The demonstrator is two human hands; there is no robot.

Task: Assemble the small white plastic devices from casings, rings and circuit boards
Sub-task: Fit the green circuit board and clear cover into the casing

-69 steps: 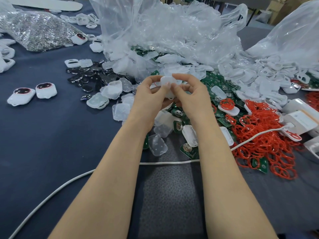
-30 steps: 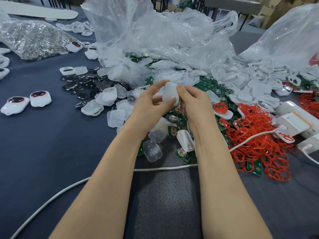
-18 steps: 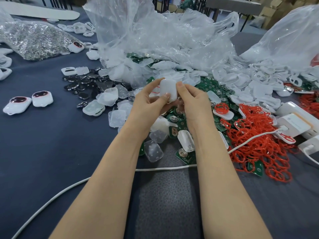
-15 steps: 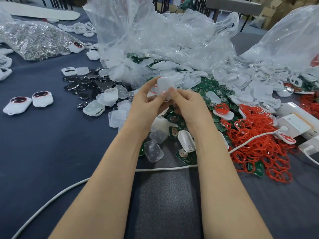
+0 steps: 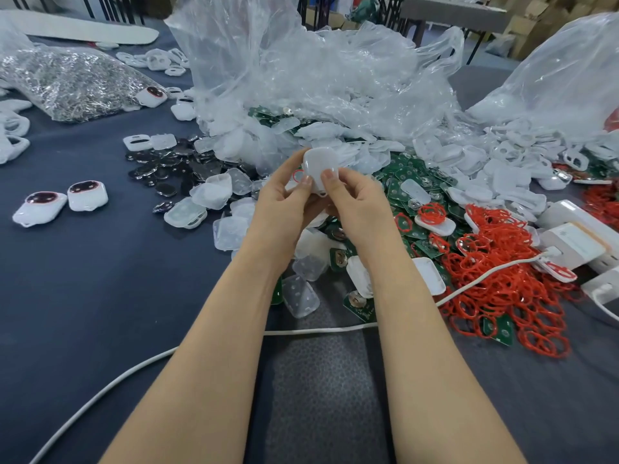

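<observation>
**Parts Laid Out on the Table**

A casing (image 5: 318, 165) is held between the left hand (image 5: 284, 202) and right hand (image 5: 355, 202), above the boards (image 5: 408, 175). Rings (image 5: 495, 272) are heaped right of the boards, a bag (image 5: 318, 72) is set behind them, and a cable (image 5: 315, 330) is run in front. Two devices (image 5: 87, 195) are placed far left on the table (image 5: 100, 296).

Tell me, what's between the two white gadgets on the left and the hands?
In the head view: bare blue cloth beside the gadgets, then clear plastic casings and a few dark discs before the left hand, gripping a white casing.
</observation>
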